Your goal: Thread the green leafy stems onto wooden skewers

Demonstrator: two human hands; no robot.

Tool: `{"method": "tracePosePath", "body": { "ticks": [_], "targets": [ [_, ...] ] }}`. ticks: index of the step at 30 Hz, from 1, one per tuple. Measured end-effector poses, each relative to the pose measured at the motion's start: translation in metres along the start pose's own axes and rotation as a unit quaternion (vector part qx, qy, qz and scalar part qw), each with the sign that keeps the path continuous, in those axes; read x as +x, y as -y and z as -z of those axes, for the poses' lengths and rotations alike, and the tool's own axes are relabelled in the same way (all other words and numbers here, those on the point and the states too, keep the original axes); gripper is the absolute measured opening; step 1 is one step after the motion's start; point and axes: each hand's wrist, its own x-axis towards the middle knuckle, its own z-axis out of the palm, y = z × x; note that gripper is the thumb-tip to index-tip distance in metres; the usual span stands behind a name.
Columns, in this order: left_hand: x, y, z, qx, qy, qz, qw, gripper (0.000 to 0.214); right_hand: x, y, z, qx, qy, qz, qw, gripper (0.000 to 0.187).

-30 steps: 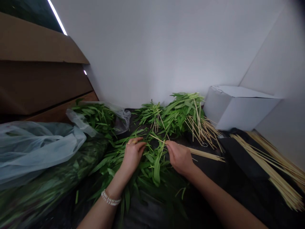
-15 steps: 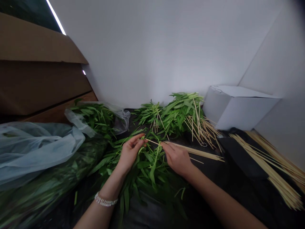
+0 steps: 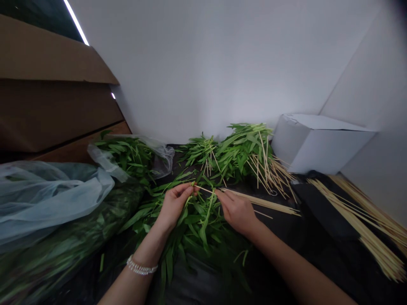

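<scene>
A thin bamboo skewer (image 3: 204,189) runs between my two hands, above a loose heap of leafy green stems (image 3: 193,220). My left hand (image 3: 177,202), with a beaded bracelet at the wrist, pinches a green stem at the skewer's left end. The skewer's other end lies in the closed fingers of my right hand (image 3: 238,211). Beside those fingers a green stem (image 3: 210,203) hangs from the skewer, its leaves drooping onto the heap. My fingers hide both ends of the skewer.
Skewered greens (image 3: 244,148) are piled against the white wall. Loose skewers (image 3: 267,202) lie right of my right hand, with larger skewer bundles (image 3: 378,241) farther right. A white box (image 3: 321,142) stands behind. Plastic bags of greens (image 3: 54,195) fill the left, below a cardboard box (image 3: 54,106).
The fingers of my left hand have dropped slightly and closed more tightly around the stem at the skewer's end. My right hand has hardly moved.
</scene>
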Motion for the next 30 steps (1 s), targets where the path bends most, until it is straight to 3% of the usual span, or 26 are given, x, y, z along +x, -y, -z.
{"method": "tracePosePath", "body": {
  "ticks": [24,30],
  "targets": [
    [-0.0001,-0.0016,0.0005,0.002,0.030,0.024,0.999,0.032,-0.0009,-0.0027,-0.0009,-0.009,0.011,0.019,1.000,0.037],
    [0.0003,0.0016,-0.0005,0.013,0.067,0.035,0.997,0.031,-0.0023,-0.0001,-0.0042,-0.007,-0.001,0.030,1.000,0.037]
  ]
}}
